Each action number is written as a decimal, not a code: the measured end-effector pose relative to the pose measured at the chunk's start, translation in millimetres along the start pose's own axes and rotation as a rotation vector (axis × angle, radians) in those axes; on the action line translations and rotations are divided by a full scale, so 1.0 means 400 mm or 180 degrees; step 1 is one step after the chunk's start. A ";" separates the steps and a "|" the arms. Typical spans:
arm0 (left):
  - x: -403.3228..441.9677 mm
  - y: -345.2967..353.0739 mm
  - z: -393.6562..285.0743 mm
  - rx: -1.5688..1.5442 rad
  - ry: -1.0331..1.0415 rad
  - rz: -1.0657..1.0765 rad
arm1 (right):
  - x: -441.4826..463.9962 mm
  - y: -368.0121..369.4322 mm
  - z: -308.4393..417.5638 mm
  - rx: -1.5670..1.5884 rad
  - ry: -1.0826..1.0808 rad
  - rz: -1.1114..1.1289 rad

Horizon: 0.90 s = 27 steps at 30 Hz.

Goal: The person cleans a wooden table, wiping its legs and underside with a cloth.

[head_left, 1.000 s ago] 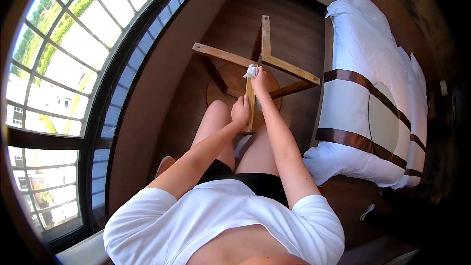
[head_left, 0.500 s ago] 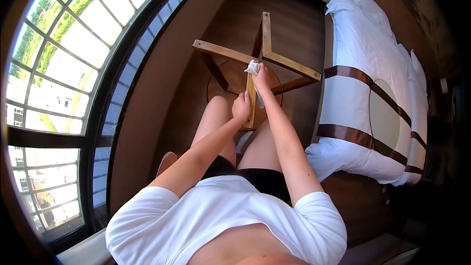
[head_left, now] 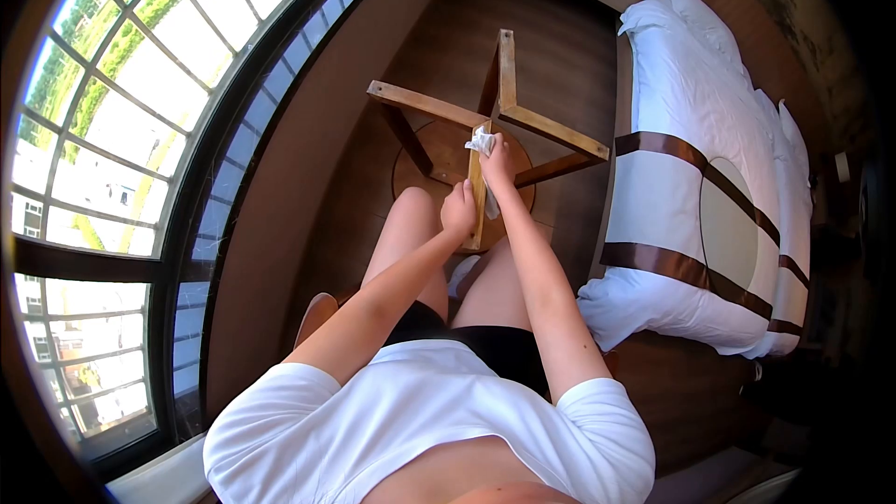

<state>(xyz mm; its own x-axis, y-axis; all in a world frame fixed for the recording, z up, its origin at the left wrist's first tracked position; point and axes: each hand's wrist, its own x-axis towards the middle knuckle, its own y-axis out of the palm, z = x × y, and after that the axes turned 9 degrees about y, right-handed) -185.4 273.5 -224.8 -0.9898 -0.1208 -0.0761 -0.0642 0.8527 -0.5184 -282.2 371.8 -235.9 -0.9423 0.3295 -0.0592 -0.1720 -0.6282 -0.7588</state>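
Note:
An upturned wooden table stands in front of my knees, its round top point(head_left: 409, 163) on the floor and its frame of wooden bars point(head_left: 551, 133) facing up. My left hand point(head_left: 458, 208) is closed around the near bar point(head_left: 480, 210), close to its lower end. Higher on the same bar, my right hand point(head_left: 497, 161) presses a crumpled white cloth or tissue point(head_left: 481, 141) against the wood. Part of the white material hangs down beside the bar, below the right hand. The fingertips of both hands are partly hidden.
A bed point(head_left: 691, 196) with white bedding and brown bands lies to the right. On the left are a large barred window point(head_left: 121, 131) and a low brown wall point(head_left: 308, 149). My bare legs point(head_left: 401, 252) flank the near bar. Dark wooden flooring point(head_left: 569, 47) surrounds the table.
My right hand and the white cloth have slid slightly down the bar toward me. My left hand keeps its place on the bar. The whole view has shifted a little.

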 end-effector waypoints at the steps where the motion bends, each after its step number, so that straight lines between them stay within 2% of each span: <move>1: -0.002 0.000 0.002 -0.0022 0.0020 0.0007 | -0.003 0.001 -0.005 0.0029 -0.0062 -0.0018; 5: 0.001 0.005 0.013 -0.0079 0.0010 0.0054 | -0.022 0.000 -0.022 -0.0050 -0.0218 -0.0073; 8: 0.035 0.053 0.093 -0.0156 0.0079 0.0074 | -0.072 -0.043 0.016 -0.0018 -0.0238 0.0005; 10: 0.069 0.084 0.146 -0.1864 -0.0414 0.0429 | -0.094 -0.051 0.017 -0.0016 -0.0254 -0.0016; 11: 0.071 0.077 0.147 -0.1864 -0.0423 0.0424 | -0.105 -0.051 0.017 -0.0007 -0.0279 -0.0034; 13: 0.051 -0.014 0.051 -0.2163 -0.1236 0.0658 | -0.123 -0.049 0.004 0.0079 -0.0338 -0.0050; 16: 0.056 -0.044 0.031 -0.2507 -0.1407 0.0761 | -0.143 -0.058 -0.002 0.0125 -0.0400 -0.0048; 20: 0.049 -0.038 0.048 -0.2708 -0.0930 0.0746 | -0.174 -0.062 0.004 0.0069 -0.0233 0.0005; 22: 0.022 -0.066 0.011 -0.2176 -0.0407 0.1110 | -0.200 -0.085 0.029 -0.0163 -0.0183 0.0022; 27: 0.002 -0.073 0.002 -0.2293 -0.0535 0.1092 | -0.224 -0.091 0.053 -0.0540 -0.0163 -0.0192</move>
<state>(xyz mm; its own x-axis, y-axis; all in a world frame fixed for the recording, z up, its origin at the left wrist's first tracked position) -184.0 248.0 -210.4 -0.9405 0.1807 -0.2877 0.1162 0.9668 0.2276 -197.6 350.4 -189.1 -0.9459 0.3240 0.0195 -0.1818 -0.4790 -0.8588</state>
